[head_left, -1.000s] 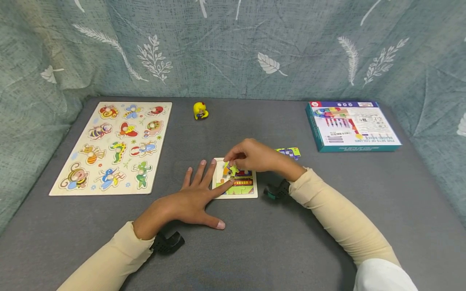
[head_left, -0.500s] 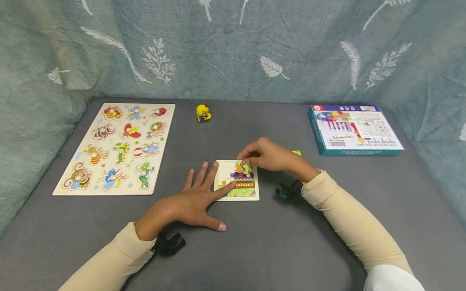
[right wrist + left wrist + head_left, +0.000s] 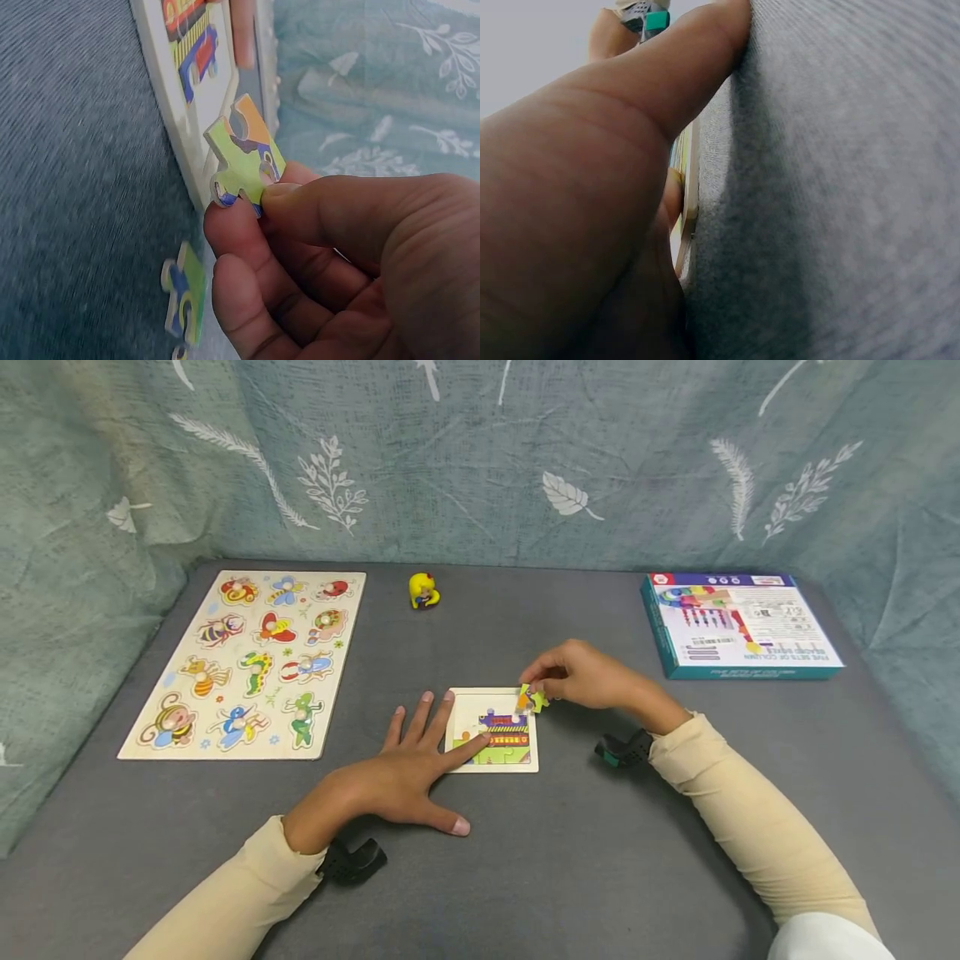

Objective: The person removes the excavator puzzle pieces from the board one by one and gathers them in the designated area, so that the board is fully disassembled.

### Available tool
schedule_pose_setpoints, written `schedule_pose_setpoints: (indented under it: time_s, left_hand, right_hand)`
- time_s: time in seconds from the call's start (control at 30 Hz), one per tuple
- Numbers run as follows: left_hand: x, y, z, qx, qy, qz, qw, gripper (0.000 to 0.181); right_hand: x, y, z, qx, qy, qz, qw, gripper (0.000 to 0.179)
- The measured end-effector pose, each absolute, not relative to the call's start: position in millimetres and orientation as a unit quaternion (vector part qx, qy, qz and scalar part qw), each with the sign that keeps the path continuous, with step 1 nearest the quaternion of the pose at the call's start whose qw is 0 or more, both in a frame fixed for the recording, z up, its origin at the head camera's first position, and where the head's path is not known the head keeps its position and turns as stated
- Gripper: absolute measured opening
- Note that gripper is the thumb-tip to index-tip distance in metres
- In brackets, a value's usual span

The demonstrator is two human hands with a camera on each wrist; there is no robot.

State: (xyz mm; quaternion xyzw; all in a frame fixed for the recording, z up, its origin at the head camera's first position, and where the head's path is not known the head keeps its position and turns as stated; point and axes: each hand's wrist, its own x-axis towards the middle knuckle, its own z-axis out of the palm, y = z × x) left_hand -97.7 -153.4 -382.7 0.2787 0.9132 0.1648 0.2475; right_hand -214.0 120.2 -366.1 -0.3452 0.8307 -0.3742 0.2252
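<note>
Probably the piece [image 3: 530,698] is light and stiff — thin board or wood by the look of its cut edge — with narrow tabs that could chip if forced. It seems best held by the flat faces near one edge, leaving the rest of the outline free. It is tilted at the two o'clock corner of the board [image 3: 467,703]; whether they touch I cannot tell. The right grip [image 3: 585,675] pinches it between thumb and fingers, parted only by its thickness. The left grip [image 3: 397,781], at eight o'clock, lies spread and holds nothing — fingertips on the board, thumb on the worktop [image 3: 525,877]. Another piece, the spare [image 3: 195,289], lies near the right grip.
</note>
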Motion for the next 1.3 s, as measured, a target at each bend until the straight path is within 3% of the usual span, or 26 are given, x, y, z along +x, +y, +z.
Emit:
schedule_pose_setpoints:
  time_s: [0.4,1.3]
  left_hand:
    - [-97.1,-151.5,-382.8,0.28,0.913,0.166,0.247,0.104]
    - [-98.3,-153.9,-385.6,0.284,0.913,0.164,0.242,0.105]
  right_hand:
    - [-213.3,136.2,-364.5,-0.359,0.839,-0.35,0.21,0.019]
    - [-213.2,148.9,-363.1,-0.363,0.835,-0.341,0.232,0.019]
